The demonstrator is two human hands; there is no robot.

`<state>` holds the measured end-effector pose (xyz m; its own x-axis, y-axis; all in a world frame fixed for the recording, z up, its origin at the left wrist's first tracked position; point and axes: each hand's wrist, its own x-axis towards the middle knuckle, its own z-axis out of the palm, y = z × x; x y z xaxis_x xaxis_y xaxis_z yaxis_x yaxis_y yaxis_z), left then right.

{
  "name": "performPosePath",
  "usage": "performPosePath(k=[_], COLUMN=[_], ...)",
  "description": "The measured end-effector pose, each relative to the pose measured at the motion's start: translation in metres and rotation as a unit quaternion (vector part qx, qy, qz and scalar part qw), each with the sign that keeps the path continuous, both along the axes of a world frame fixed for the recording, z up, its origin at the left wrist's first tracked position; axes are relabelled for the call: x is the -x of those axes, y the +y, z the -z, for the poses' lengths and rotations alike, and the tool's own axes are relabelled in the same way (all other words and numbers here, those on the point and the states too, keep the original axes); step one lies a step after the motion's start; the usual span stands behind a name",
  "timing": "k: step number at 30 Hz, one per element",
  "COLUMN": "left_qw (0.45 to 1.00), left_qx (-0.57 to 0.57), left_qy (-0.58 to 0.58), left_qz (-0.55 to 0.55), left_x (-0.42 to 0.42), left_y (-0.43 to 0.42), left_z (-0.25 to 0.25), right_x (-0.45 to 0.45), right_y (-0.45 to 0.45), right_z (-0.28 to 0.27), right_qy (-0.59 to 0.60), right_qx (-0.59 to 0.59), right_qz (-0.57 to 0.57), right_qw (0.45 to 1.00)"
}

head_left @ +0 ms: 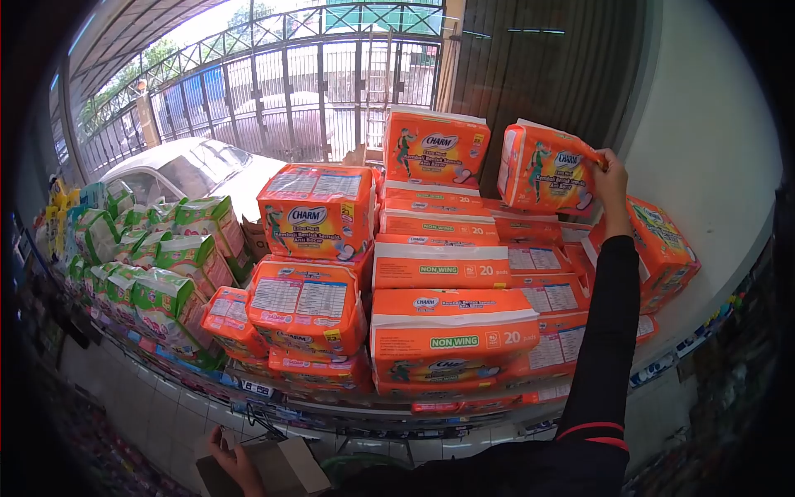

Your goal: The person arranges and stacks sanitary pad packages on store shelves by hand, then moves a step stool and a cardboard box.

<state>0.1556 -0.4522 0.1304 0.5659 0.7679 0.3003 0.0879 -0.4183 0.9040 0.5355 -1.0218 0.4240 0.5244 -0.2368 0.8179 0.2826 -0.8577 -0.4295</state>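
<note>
Location type: retail shop; indicators are stacked orange CHARM pad packs (451, 335) across the centre of the frame, green-and-white packs (178, 261) in rows at left, merchandise shelving (331, 421) along the lower edge, and a barred metal gate (290, 103) at upper left

Green-and-white plastic packs (178, 257) with pink details stand in rows at the left, and beyond them is a white car (195, 170) near a tall gate of dark metal bars (286, 95). A dark, vertically ribbed panel (546, 74) adjoins a smooth, pale wall (704, 116) at the right; grey floor tiles (149, 406) show below
</note>
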Motion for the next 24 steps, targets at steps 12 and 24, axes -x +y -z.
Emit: performPosePath(k=[12,24], left_qw=[1.0,0.999], left_qx=[0.017,0.017], left_qy=[-0.023,-0.023], left_qz=[0.011,0.015], left_x=[-0.015,-0.019], left_y=[0.0,-0.003], left_z=[-0.001,-0.004], right_x=[0.02,-0.047], right_y=[0.006,0.032], right_z=[-0.024,0.056], right_qy=[0.136,-0.147], right_qx=[0.031,0.039], right_qz=[-0.029,-0.026], right_qw=[0.99,0.988])
